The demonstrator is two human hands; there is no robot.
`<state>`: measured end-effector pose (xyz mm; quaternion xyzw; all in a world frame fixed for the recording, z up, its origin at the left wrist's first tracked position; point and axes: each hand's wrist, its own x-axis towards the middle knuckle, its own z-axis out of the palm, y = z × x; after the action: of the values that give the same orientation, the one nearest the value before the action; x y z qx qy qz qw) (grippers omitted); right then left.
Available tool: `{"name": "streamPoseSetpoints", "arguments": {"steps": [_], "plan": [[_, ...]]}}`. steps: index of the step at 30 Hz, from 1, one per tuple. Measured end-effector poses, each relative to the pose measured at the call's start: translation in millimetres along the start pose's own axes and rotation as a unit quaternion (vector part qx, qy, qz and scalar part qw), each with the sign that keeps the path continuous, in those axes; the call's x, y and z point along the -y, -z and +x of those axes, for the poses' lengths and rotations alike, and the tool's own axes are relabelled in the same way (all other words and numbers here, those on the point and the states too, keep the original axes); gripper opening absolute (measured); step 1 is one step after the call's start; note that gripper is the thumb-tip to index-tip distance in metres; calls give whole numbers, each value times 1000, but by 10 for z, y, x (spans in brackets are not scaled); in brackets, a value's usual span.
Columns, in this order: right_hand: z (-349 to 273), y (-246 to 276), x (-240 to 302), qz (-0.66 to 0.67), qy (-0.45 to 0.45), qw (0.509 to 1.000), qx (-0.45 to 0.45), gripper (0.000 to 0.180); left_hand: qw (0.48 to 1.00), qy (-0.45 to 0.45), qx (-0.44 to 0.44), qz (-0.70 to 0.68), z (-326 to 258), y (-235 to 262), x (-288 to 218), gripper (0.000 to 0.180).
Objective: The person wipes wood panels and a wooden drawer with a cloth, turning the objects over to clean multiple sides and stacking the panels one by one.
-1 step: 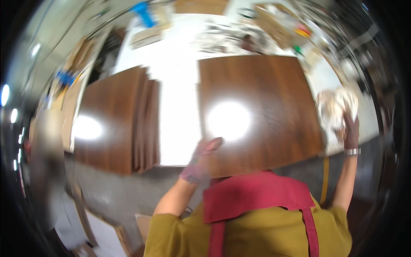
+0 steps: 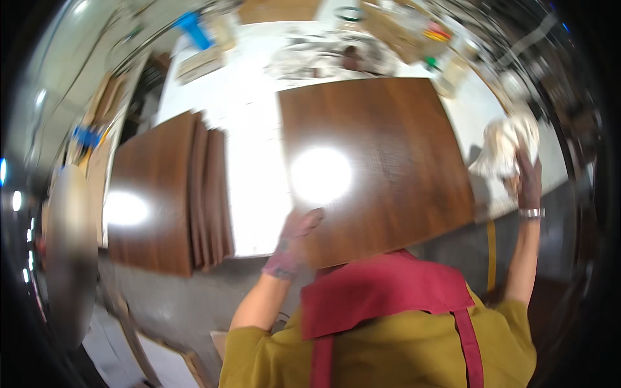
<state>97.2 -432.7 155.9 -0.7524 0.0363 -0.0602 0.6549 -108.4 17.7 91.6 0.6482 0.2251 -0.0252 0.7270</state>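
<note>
The left hand (image 2: 291, 242) laps its thumb over the near-left edge of the brown panel (image 2: 388, 155) on the white table (image 2: 259, 213); finger grip, cannot tell. Farther, the right hand (image 2: 529, 181) clutches a pale cloth (image 2: 506, 147), now trailing to a point panelward.

One wide fisheye rides on the worker's own head, the left of a side-by-side pair, and peers steeply down and forward past the red apron (image 2: 385, 294) at five o'clock. It hangs close over the white surface (image 2: 255, 168), so a brown panel (image 2: 401, 161) takes up much of the middle, while the surface's far end shrinks off toward twelve. Straight edges bow near the dark round rim, and the sweep is broad enough to catch the grey floor (image 2: 162, 304) at eight and lamps (image 2: 17, 201) at nine.
</note>
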Motion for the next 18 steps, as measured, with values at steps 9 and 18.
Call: {"name": "streamPoseSetpoints", "arguments": {"steps": [9,18], "plan": [[-958,-2163,54,-353,376,783,347,46,990,97,47,-87,300,-125,27,57],[741,-2074,-619,-543,223,804,90,22,995,13,61,75,442,155,308,49]]}}
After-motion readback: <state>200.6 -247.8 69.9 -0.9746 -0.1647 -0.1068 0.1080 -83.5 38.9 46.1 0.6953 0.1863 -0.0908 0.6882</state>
